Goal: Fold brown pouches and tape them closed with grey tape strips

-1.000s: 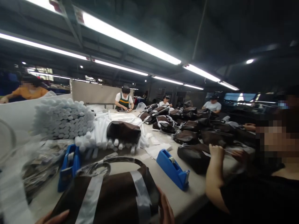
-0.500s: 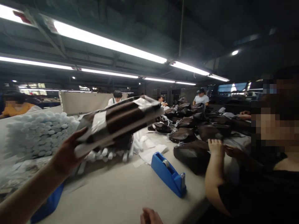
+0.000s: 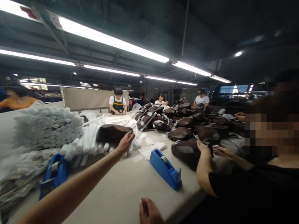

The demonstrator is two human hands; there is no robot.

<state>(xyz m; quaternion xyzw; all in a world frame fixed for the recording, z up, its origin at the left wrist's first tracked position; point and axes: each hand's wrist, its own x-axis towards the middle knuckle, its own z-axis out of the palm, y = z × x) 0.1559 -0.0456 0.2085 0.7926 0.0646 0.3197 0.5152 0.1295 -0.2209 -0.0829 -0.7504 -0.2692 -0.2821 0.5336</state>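
Observation:
My left hand reaches forward, its fingers closed on the right end of a dark brown bag. The bag lies across white foam rods. Near the front edge, my right hand is loosely curled with nothing visible in it. Between the hands and the bag heap, a blue tape dispenser stands on the pale table. Beyond my left hand, a brown bag with pale bands lies on the heap.
A stack of white foam rods stands at the left. Another blue tape dispenser sits beside crumpled clear plastic. At right, a co-worker's hand rests on a dark bag. White sheets lie mid-table. Other people work farther back.
My left hand has let go of the plastic-wrapped brown bag it held up, and now grips another bag on the rods, farther right. My right hand has barely moved.

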